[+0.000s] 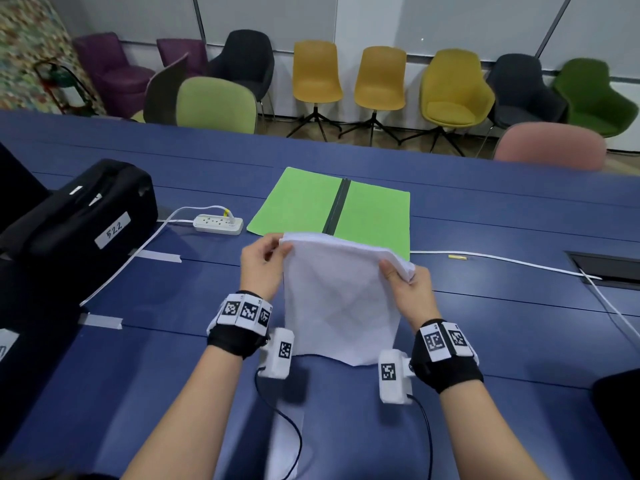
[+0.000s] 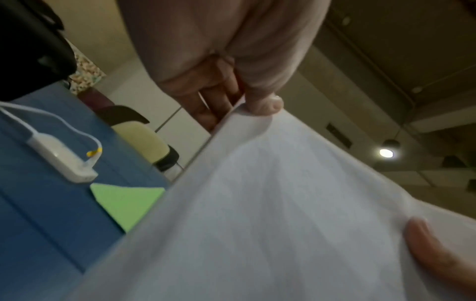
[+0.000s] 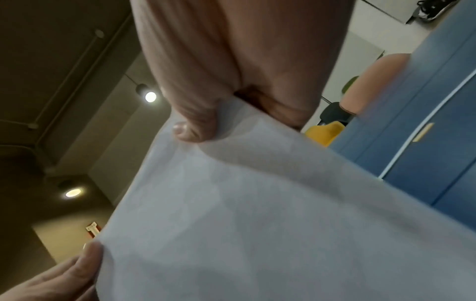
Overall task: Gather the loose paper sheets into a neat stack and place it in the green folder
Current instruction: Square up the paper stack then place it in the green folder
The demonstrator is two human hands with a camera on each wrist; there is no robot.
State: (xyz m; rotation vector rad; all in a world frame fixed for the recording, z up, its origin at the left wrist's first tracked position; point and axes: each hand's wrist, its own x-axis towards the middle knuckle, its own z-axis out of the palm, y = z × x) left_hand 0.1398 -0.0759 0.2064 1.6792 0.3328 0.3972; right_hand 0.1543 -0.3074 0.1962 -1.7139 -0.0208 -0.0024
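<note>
Both hands up: left hand [image 1: 262, 263] and right hand [image 1: 407, 284] each pinch a top corner of the paper stack [image 1: 337, 299], standing on the table [image 1: 485, 323] just before the open green folder [image 1: 301, 202]; tap the bottom edge square, grip light

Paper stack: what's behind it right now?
Behind the paper stack, held by left hand and right hand, lies the open green folder. Its near edge and lower spine are covered.

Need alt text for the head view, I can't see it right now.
Both hands, left hand and right hand, hold a paper stack upright by its top corners on the blue table. The green folder lies open just behind.
</note>
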